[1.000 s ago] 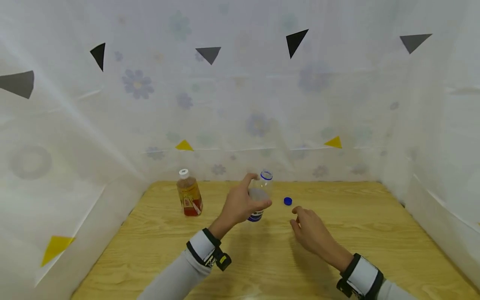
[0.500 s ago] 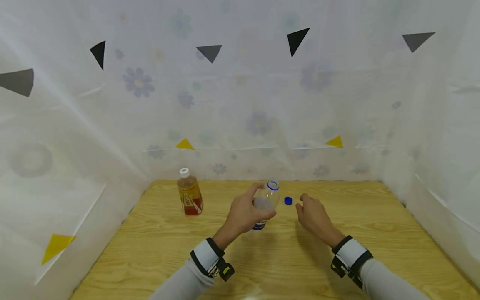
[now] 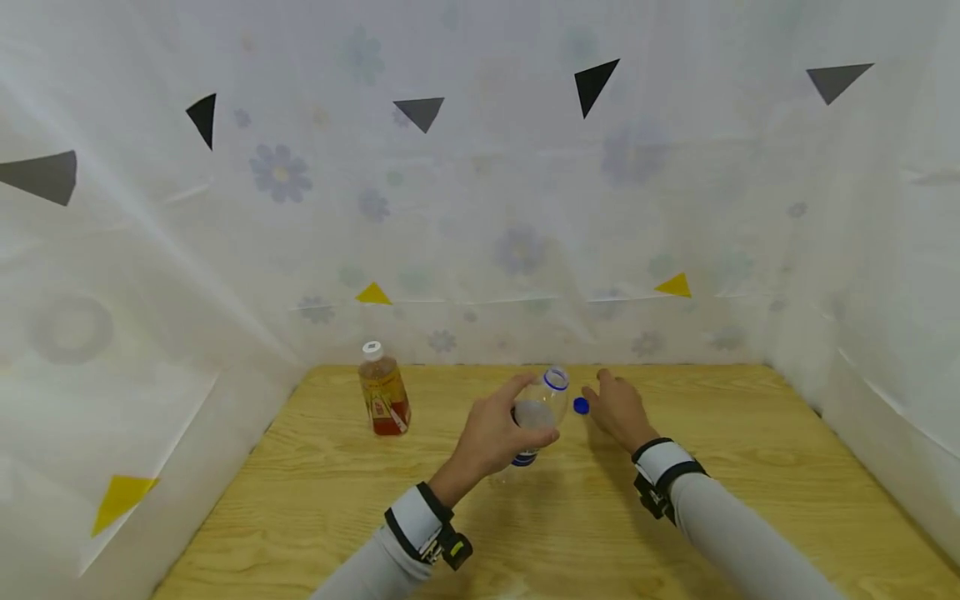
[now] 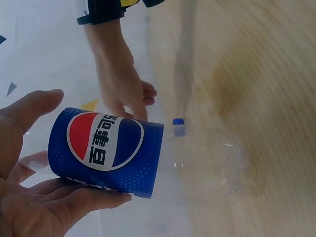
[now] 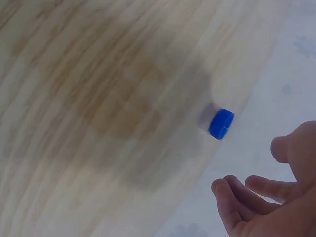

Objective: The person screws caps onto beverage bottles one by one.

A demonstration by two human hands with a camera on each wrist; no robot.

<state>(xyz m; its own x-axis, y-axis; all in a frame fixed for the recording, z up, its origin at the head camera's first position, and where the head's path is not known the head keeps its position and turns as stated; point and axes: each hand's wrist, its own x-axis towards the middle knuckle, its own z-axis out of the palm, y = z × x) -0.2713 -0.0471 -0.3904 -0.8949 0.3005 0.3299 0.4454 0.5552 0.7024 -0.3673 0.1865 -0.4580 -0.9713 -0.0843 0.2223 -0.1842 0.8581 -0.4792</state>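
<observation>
My left hand (image 3: pixel 487 433) holds a clear plastic Pepsi bottle (image 4: pixel 106 153), its thumb and fingers spread around the sides. The bottle has a blue label and an uncapped mouth with a blue ring. In the head view it leans to the right, and its lower part is partly hidden by the hand. Just right of the bottle, a blue bottle cap (image 3: pixel 581 406) lies on the table. My right hand (image 3: pixel 619 410) hovers beside the cap with loosely bent fingers. In the right wrist view, a gap separates its fingertips from the cap, and nothing is between them.
Back left on the wooden table (image 3: pixel 330 500) stands a capped bottle (image 3: pixel 385 396) of reddish-brown drink with a yellow label. White flowered sheeting (image 3: pixel 465 208) rises behind the table and along both sides, with black, grey and yellow triangles on it.
My right hand has moved forward, closing in on the blue cap. My left hand has shifted the bottle slightly right and lower in the head view, now leaning more. The cap stays on the table.
</observation>
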